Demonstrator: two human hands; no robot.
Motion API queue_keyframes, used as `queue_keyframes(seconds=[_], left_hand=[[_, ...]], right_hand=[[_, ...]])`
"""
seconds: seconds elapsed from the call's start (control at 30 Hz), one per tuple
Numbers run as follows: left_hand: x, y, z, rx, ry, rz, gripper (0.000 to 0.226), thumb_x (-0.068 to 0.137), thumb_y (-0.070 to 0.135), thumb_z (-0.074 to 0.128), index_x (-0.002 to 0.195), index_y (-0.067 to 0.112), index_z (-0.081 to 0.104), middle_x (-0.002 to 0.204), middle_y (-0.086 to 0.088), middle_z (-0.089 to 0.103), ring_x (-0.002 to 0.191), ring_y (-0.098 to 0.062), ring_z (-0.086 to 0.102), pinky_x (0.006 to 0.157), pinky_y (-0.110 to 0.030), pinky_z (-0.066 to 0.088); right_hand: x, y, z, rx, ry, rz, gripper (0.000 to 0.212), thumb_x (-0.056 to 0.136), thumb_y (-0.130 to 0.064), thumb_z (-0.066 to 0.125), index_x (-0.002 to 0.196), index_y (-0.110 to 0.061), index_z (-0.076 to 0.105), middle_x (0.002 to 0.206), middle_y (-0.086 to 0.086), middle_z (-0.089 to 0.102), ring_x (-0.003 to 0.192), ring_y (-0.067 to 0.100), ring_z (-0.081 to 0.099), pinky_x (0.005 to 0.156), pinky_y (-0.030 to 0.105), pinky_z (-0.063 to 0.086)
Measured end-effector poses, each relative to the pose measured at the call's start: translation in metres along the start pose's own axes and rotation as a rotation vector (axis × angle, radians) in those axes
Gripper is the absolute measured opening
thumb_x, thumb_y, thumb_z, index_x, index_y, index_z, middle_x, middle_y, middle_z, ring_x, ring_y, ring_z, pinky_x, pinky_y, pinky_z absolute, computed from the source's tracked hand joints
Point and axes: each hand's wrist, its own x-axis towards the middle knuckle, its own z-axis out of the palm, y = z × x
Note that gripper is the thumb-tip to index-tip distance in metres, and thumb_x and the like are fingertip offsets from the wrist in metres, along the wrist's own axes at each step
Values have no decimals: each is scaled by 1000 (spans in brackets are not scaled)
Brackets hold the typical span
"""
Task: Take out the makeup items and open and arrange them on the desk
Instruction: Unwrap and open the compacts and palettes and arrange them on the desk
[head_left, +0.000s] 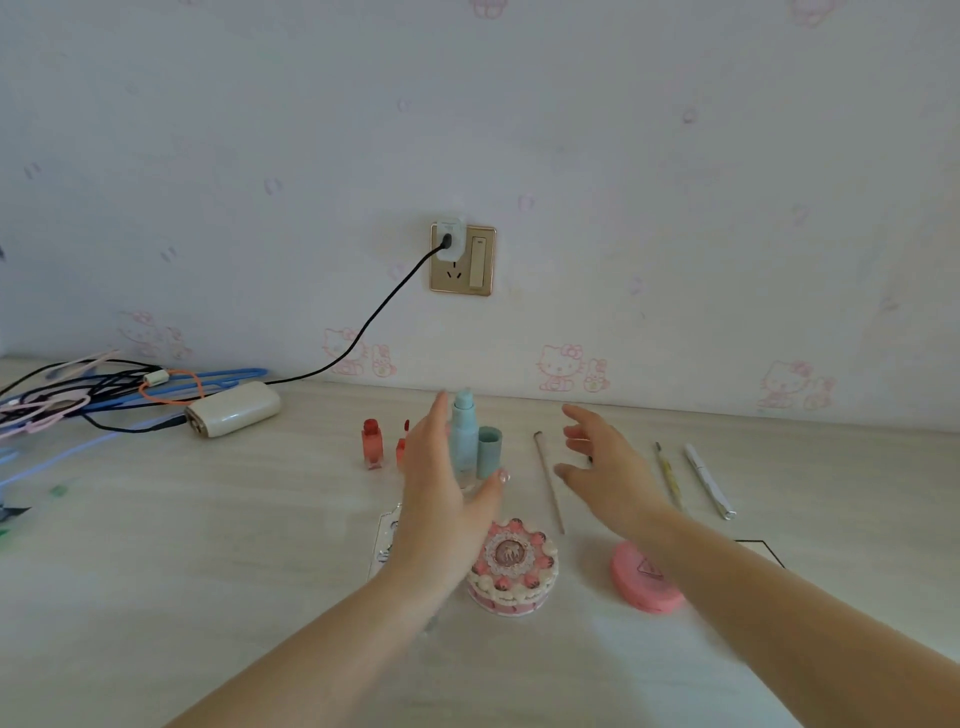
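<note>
A pale blue pump bottle (464, 441) stood uncapped near the desk's (208, 545) back edge, its blue cap (489, 451) upright just beside it on the right. I saw my left hand (441, 499) raised in front of the bottle, fingers straight and pressed together, thumb held out toward the cap, gripping nothing; whether the palm touched the bottle I could not tell. My right hand (605, 467) hovered to the right of the cap, fingers loosely spread and slightly bent, holding nothing.

Left of the bottle stood a red lip tint bottle (372, 444), and a second red item (402, 447) was mostly hidden behind my left hand. Between my hands lay a thin makeup brush (549, 483), its handle pointing toward the front edge. Right of my right hand, a yellow-green pencil (667, 475) and a white pen-shaped tube (709, 480) lay near each other, roughly parallel.

Nearer the front edge, a round cake-shaped compact (511, 566) in pink and cream sat partly under my left wrist, and a flat pink round compact (641, 579) lay partly under my right forearm. A clear packet (384, 540) showed at the left of my left wrist.

Toward the desk's left back corner, a cream-coloured power bank (234, 409) rested beside a tangle of hangers and cables (93, 395). A black cable (374, 317) ran up to a white charger (450, 239) plugged into a gold wall socket (470, 262) on wallpaper (675, 182) printed with pink cartoon cats.
</note>
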Motion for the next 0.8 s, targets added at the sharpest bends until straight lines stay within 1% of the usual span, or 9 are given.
queue_keyframes(seconds=[0.03,0.1,0.2,0.3,0.4,0.53,0.67,0.73,0.8], left_hand=[[-6,5,0,-5,-1,64,79,84,14,67,135,49,17,123,38,25,125,8,30,102,-17,30],[-13,14,3,-13,-27,130,71,84,11,66,131,47,27,123,32,33,121,8,38,100,-15,35],[-9,30,16,3,-176,105,53,86,11,64,121,43,41,118,20,48,113,8,46,97,-10,38],[7,35,34,33,-332,-55,39,87,13,63,123,24,52,109,19,55,106,2,55,90,-12,44],[30,29,56,58,-396,-276,35,88,18,62,122,19,53,119,6,61,105,-7,57,85,-17,41],[55,16,83,434,-477,-230,41,86,27,63,125,17,52,128,-2,54,114,-18,54,94,-28,43],[64,12,99,895,-577,-162,44,87,30,60,125,11,46,127,-12,44,110,-28,53,81,-31,43],[66,10,104,1003,-595,-165,39,88,21,57,122,8,44,124,-15,45,109,-31,53,76,-32,43],[70,7,108,1005,-600,-213,37,87,14,55,121,7,43,124,-15,46,109,-31,55,74,-31,43]], right_hand=[[-3,6,-9,10,23,17,63,86,-8,62,141,-27,36,128,-1,51,119,12,51,102,30,40],[-8,18,-29,19,69,51,60,86,-8,62,138,-26,39,122,-2,52,119,13,52,98,28,40],[-9,31,-52,42,120,119,54,86,-8,62,136,-21,43,118,-2,53,117,15,54,89,23,37],[-6,40,-60,36,126,161,54,86,-9,63,135,-19,43,116,-1,54,114,17,56,87,24,39],[-2,41,-57,-11,75,177,53,86,-12,62,135,-19,43,124,3,55,111,16,56,88,24,40],[2,41,-49,-99,7,178,53,87,-16,61,136,-21,42,131,3,53,111,15,56,84,22,41],[9,39,-40,-189,-34,161,55,87,-20,61,137,-21,40,134,5,50,116,20,54,93,34,47],[14,37,-35,-191,-40,157,56,86,-21,62,137,-20,40,134,7,50,116,23,54,97,39,46],[17,38,-30,-177,-49,154,57,84,-22,64,137,-21,41,133,7,50,114,24,54,96,39,45]])
